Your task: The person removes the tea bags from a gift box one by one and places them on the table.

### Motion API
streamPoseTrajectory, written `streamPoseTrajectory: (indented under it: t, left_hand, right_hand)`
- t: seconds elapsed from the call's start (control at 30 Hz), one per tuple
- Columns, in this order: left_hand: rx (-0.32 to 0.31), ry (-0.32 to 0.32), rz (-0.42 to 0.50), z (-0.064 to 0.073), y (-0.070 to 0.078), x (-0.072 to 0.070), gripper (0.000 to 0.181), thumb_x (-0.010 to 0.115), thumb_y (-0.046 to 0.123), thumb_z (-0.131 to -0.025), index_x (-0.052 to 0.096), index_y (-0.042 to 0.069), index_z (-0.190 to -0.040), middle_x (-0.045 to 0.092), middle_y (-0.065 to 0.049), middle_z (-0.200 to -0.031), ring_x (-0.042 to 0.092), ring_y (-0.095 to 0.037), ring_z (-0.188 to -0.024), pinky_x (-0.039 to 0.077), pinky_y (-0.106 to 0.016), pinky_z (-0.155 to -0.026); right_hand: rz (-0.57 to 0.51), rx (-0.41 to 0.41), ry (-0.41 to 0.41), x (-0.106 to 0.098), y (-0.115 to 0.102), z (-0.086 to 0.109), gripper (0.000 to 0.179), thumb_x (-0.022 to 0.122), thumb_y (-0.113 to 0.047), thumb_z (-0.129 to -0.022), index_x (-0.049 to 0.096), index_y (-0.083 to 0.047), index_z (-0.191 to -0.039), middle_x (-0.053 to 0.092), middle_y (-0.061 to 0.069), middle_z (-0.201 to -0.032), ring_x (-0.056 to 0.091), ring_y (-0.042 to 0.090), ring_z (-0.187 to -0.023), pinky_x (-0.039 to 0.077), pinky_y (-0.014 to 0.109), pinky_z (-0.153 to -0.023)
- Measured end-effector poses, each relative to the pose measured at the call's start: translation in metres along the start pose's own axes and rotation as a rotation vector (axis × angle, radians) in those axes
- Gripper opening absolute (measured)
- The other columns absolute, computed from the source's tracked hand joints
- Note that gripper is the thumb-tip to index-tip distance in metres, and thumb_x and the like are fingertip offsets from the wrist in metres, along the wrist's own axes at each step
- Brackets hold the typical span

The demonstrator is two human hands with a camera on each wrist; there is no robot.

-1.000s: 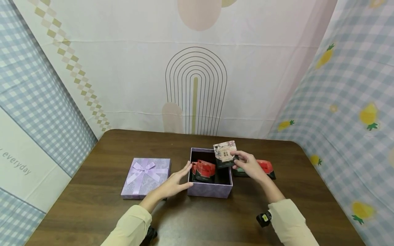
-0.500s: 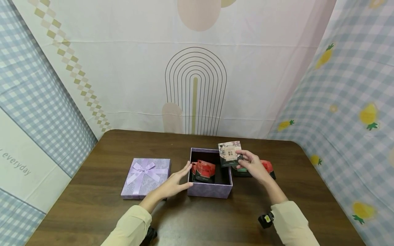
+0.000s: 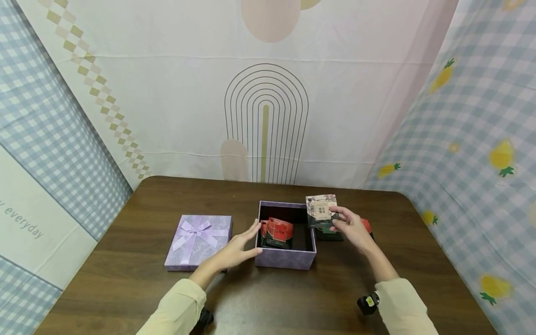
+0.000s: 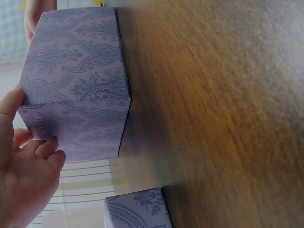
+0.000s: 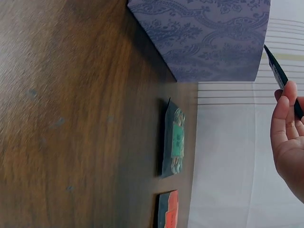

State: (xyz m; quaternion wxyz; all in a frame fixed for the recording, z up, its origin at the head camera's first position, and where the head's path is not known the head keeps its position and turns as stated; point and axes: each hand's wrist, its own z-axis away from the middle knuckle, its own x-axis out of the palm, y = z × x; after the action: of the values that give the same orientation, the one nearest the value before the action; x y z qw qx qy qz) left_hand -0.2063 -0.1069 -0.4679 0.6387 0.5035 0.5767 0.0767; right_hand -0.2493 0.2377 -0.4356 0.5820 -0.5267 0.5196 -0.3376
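My right hand (image 3: 353, 228) pinches a small flat packet (image 3: 321, 210) with a pale floral top and dark bottom, above the right edge of an uncovered purple box (image 3: 284, 259). Seen edge-on in the right wrist view, the packet (image 5: 276, 69) sits between thumb and fingers, higher than the box. My left hand (image 3: 235, 250) rests against the box's left side, its fingers spread and extended; in the left wrist view the fingertips touch the patterned wall (image 4: 76, 61). Inside the box, red-and-black packets (image 3: 279, 232) lean at the left; the right part shows dark floor.
The box's lid (image 3: 199, 243), with a lilac ribbon bow, lies left of the box. A green-and-dark packet (image 5: 176, 142) and a red one (image 5: 168, 209) lie on the wooden table (image 3: 268, 298) right of the box, partly behind my right hand in the head view.
My right hand has moved right with the pale packet, from over the box's inside to its right edge. The left hand and box have stayed in place.
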Motion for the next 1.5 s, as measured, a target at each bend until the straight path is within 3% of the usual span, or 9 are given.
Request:
streamPoseTrajectory:
  t: [0.17,0.27,0.37,0.43,1.17,1.5]
  left_hand:
    - [0.008,0.004,0.000,-0.001,0.001,-0.001,0.069,0.057,0.023,-0.090,0.022,-0.005,-0.142,0.011,-0.019,-0.149,0.023,-0.034,-0.133,0.021,-0.048,-0.107]
    - [0.010,0.004,-0.002,-0.001,0.001,-0.001,0.069,0.057,0.023,-0.090,0.022,-0.004,-0.142,0.011,-0.021,-0.149,0.023,-0.034,-0.133,0.022,-0.049,-0.107]
    - [0.008,0.001,-0.003,-0.002,0.001,-0.001,0.069,0.057,0.023,-0.090,0.021,-0.003,-0.143,0.012,-0.022,-0.149,0.023,-0.034,-0.133,0.022,-0.049,-0.107]
    - [0.004,-0.001,-0.004,-0.002,0.001,-0.001,0.069,0.057,0.023,-0.090,0.021,-0.002,-0.143,0.011,-0.022,-0.149,0.023,-0.034,-0.133,0.022,-0.049,-0.106]
    - [-0.011,-0.013,0.004,-0.001,0.003,-0.001,0.069,0.056,0.024,-0.090,0.021,-0.003,-0.143,0.009,-0.018,-0.150,0.022,-0.033,-0.134,0.021,-0.049,-0.107]
    - [-0.021,-0.012,0.009,0.000,0.003,-0.001,0.069,0.057,0.023,-0.090,0.021,-0.001,-0.143,0.010,-0.018,-0.150,0.021,-0.033,-0.134,0.021,-0.048,-0.107]
  right_hand:
    - [0.022,0.001,0.054,-0.006,0.003,0.004,0.039,0.047,0.003,-0.090,0.041,0.012,-0.127,0.051,0.029,-0.123,0.064,0.011,-0.070,0.053,0.024,-0.069]
    - [0.019,-0.005,0.070,-0.011,0.004,0.006,0.039,0.048,0.001,-0.090,0.040,0.012,-0.127,0.066,0.009,-0.103,0.064,0.012,-0.070,0.052,0.022,-0.068]
    - [-0.008,-0.003,0.070,-0.016,0.006,0.008,0.040,0.048,0.001,-0.091,0.038,0.013,-0.129,0.065,-0.012,-0.091,0.063,0.009,-0.070,0.052,0.022,-0.069]
    - [-0.024,0.000,0.070,-0.019,0.007,0.010,0.042,0.048,0.000,-0.092,0.036,0.013,-0.129,0.063,-0.017,-0.091,0.062,0.006,-0.070,0.052,0.021,-0.070]
    - [-0.038,0.005,0.149,-0.051,0.032,0.031,0.041,0.048,0.002,-0.091,0.034,0.016,-0.127,0.063,-0.013,-0.085,0.062,0.006,-0.069,0.052,0.019,-0.068]
    - [-0.122,-0.019,0.190,-0.074,0.041,0.050,0.029,0.050,0.002,-0.090,0.050,-0.002,-0.119,0.065,-0.012,-0.088,0.062,0.007,-0.067,0.051,0.017,-0.065]
